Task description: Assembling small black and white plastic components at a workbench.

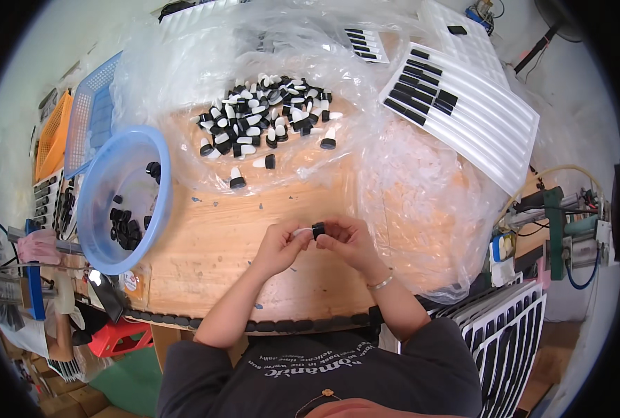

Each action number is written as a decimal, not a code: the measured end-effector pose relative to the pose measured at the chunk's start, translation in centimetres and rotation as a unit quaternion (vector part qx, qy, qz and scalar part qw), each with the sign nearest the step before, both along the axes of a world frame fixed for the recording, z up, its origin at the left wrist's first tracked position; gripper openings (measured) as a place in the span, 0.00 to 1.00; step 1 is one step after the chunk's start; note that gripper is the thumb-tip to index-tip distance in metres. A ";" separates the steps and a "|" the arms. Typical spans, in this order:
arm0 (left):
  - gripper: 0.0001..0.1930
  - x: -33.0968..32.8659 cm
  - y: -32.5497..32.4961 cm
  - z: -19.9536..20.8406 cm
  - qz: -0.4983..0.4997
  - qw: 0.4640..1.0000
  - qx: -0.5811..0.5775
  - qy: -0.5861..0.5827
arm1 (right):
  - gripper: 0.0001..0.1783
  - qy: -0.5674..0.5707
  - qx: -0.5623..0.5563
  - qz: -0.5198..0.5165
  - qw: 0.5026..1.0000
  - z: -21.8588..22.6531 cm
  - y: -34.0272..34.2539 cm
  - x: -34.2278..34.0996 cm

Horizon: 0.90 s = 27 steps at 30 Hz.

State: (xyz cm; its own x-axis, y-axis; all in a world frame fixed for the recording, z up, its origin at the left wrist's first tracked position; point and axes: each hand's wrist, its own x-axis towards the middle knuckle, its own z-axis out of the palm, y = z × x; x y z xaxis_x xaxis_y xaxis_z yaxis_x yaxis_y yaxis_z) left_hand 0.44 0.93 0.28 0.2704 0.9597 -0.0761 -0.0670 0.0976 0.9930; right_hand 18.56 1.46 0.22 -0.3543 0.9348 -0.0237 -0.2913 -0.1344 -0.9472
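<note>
Above the near part of the table I hold one small black cap [318, 230] between my two hands. Its white tip [301, 231] points left, and the fingers of my left hand [282, 245] pinch it. My right hand [350, 242] grips the black end from the other side. Fingertips hide part of the piece. Farther back, a heap of similar black caps with white rounded tips [257, 115] lies on a clear plastic sheet. A few single ones sit closer to me, the nearest being an upright cap [237, 179].
On the left stands a blue basin [158, 202] holding several black pieces, beside a blue basket [80, 115] and an orange crate [53, 139]. A white ribbed tray [491, 132] with black strips lies at the right. Crumpled clear plastic [421, 209] covers the right side.
</note>
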 end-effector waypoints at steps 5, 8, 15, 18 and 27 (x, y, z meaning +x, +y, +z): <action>0.08 -1.1 -0.1 0.0 -0.058 0.998 0.010 0.025 | 0.15 -0.018 0.005 0.072 0.997 0.8 -0.7 0.8; 0.08 -0.6 0.1 -0.7 -0.036 0.998 0.041 0.018 | 0.14 -0.042 -0.005 0.029 0.999 0.2 0.0 0.3; 0.10 -0.4 0.9 0.7 0.055 0.995 -0.002 -0.077 | 0.14 0.022 -0.042 -0.027 0.999 -0.2 0.8 0.0; 0.10 -1.0 0.9 -0.4 0.045 0.998 0.029 -0.014 | 0.13 0.003 -0.022 -0.024 0.999 -0.1 0.7 -0.3; 0.10 -2.5 1.8 -1.5 0.025 0.984 0.100 0.146 | 0.13 -0.037 -0.010 -0.011 0.999 -0.7 1.2 -0.1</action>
